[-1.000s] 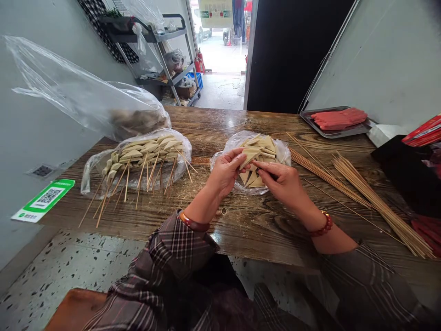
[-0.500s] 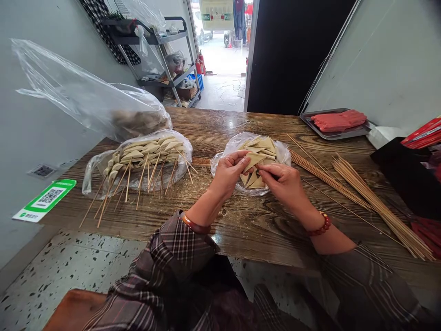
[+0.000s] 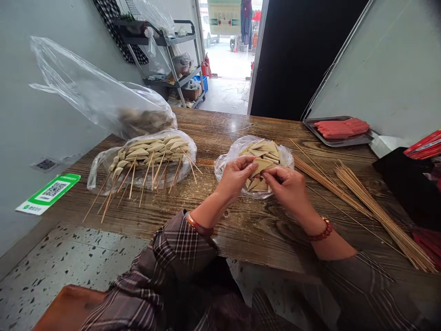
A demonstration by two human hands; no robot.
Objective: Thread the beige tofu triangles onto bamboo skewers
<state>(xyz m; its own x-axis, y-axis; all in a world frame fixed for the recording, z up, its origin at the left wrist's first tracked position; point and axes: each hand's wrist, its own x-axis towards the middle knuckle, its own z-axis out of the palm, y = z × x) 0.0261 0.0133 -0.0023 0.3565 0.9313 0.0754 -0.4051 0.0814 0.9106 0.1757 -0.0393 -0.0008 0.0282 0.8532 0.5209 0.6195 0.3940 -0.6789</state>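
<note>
Between thumb and fingers, my left hand (image 3: 236, 177) pinches a pale triangular piece (image 3: 262, 165) over a plastic bag of similar pieces (image 3: 260, 148). My right hand (image 3: 287, 186) is closed at the right end of that piece; whether it grips the piece or something thin is hidden by the fingers. On the left of the table, skewered triangles (image 3: 155, 149) lie on another plastic bag, their stick ends pointing toward me. Loose thin sticks (image 3: 324, 177) and a thicker bundle of sticks (image 3: 382, 211) lie to the right of my right hand.
A large clear bag (image 3: 144, 119) stands at the back left of the wooden table (image 3: 206, 220). A green QR card (image 3: 50, 193) lies at the left edge. A tray (image 3: 336, 142) with red packets sits back right, near a black box (image 3: 396, 172).
The view has shifted slightly, so the table things appear a little further right. Both hands remain together over the bag, and the held piece is tilted a little differently.
</note>
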